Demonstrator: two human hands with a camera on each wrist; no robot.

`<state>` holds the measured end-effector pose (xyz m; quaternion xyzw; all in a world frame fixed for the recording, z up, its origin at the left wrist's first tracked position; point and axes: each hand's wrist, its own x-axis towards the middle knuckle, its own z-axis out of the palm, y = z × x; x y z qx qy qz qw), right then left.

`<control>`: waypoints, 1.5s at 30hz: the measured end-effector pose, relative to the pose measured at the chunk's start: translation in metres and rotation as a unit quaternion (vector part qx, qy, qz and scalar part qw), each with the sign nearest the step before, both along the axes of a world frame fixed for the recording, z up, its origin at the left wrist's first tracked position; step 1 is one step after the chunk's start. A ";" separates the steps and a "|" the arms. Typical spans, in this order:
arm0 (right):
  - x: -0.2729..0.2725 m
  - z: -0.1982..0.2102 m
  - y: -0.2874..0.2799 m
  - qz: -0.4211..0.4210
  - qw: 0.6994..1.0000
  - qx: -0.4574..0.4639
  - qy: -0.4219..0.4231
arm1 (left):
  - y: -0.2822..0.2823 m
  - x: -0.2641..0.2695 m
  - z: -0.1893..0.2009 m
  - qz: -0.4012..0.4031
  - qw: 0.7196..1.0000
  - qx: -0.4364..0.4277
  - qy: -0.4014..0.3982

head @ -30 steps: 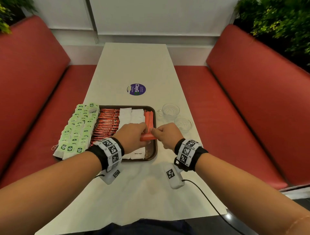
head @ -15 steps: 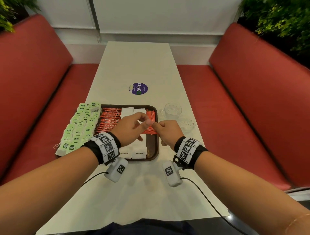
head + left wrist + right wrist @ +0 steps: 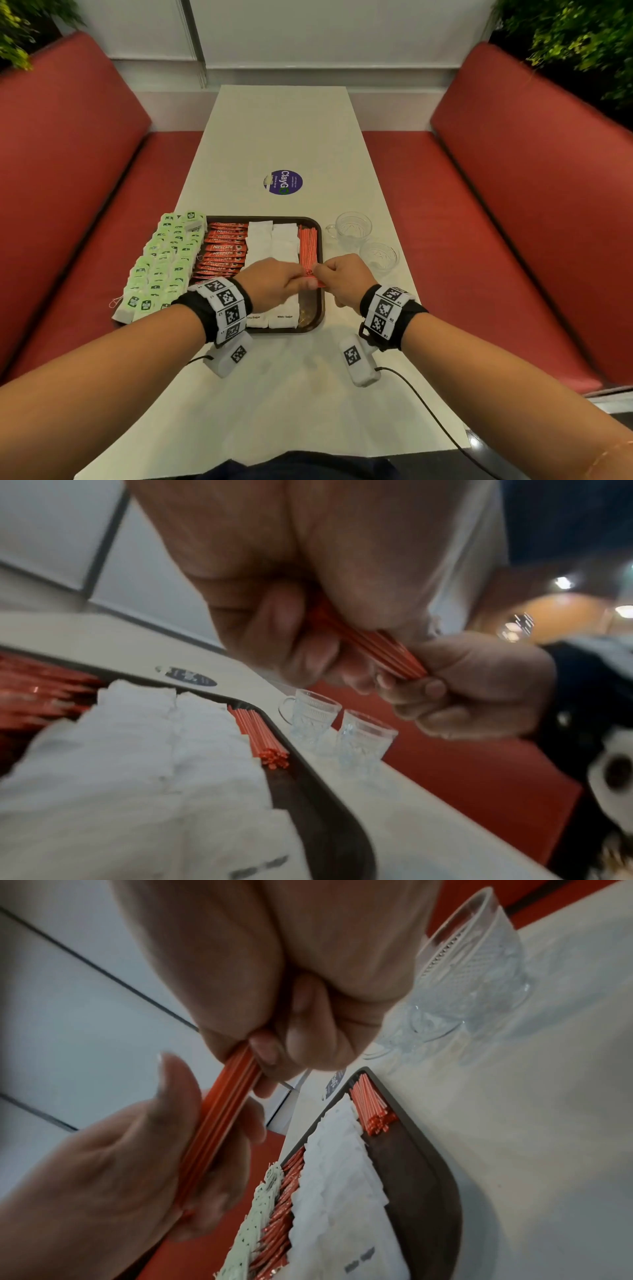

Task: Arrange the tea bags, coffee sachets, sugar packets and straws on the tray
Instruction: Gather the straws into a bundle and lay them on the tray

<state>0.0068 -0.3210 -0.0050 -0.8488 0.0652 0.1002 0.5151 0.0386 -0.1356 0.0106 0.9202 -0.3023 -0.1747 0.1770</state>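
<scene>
A dark brown tray (image 3: 318,308) lies on the white table. It carries green tea bags (image 3: 161,260) at its left, red coffee sachets (image 3: 222,250), white sugar packets (image 3: 274,243) and a row of orange straws (image 3: 307,246) along its right side. Both hands hold a small bundle of orange straws (image 3: 380,650) just above the tray's right side. My left hand (image 3: 274,284) grips one end, and my right hand (image 3: 342,277) pinches the other end (image 3: 236,1069). The bundle (image 3: 317,282) is mostly hidden between the hands in the head view.
Two clear glass cups (image 3: 352,228) (image 3: 378,257) stand on the table right of the tray, close to my right hand. A round purple sticker (image 3: 283,182) lies beyond the tray. Red bench seats (image 3: 479,205) flank the table on both sides.
Both hands stayed together over the tray's right side, holding the straw bundle, shifting only slightly. The head camera moved a little.
</scene>
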 end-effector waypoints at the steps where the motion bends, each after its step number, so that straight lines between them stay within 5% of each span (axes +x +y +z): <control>1: 0.001 -0.001 -0.001 0.018 1.000 -0.023 0.000 | 0.001 0.000 -0.002 -0.030 0.999 0.027 0.014; 9: 0.000 -0.017 0.001 0.211 0.964 -0.164 0.006 | -0.003 -0.009 -0.030 -0.089 0.987 0.090 0.097; 17: 0.006 -0.035 -0.013 0.025 0.987 -0.112 0.117 | -0.009 0.008 -0.049 0.056 0.986 0.126 0.099; 20: 0.005 -0.046 -0.016 0.056 0.968 -0.189 0.153 | -0.024 0.015 -0.054 0.148 0.977 0.117 0.098; 26: 0.008 -0.062 -0.002 0.086 0.963 -0.159 0.201 | -0.063 0.016 -0.065 0.224 0.960 0.136 0.101; 45: 0.008 -0.065 -0.005 0.097 0.965 -0.115 0.213 | -0.067 0.005 -0.061 0.155 0.970 0.188 -0.016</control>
